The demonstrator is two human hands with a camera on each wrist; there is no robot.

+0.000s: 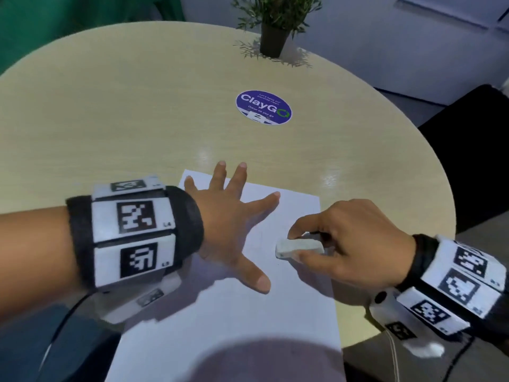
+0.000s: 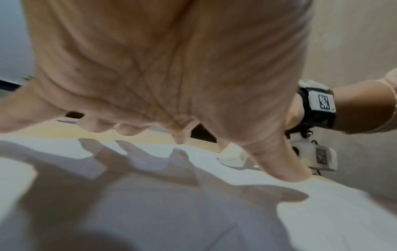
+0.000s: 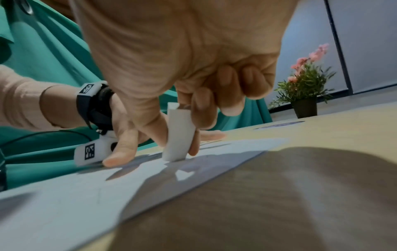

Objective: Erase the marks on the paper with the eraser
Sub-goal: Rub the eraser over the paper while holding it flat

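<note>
Table, round, pale wood top, carries everything. Beyond the grip toward the far edge sits a potted plant; between plant and grip lies a round purple sticker.

Paper, one white sheet, lies flat on the table under both hands, its near end reaching the table's edge.

Left hand is spread flat on the paper just beside the grip, fingers straight and splayed, thumb tip pressing the sheet; it holds nothing.

Right hand pinches the eraser between thumb and forefinger, remaining fingers curled into the palm. In the right wrist view the eraser stands tilted, its lower end touching the paper.

Marks: a faint pencil line shows on the sheet just left of the eraser's tip; too faint to read further.
</note>
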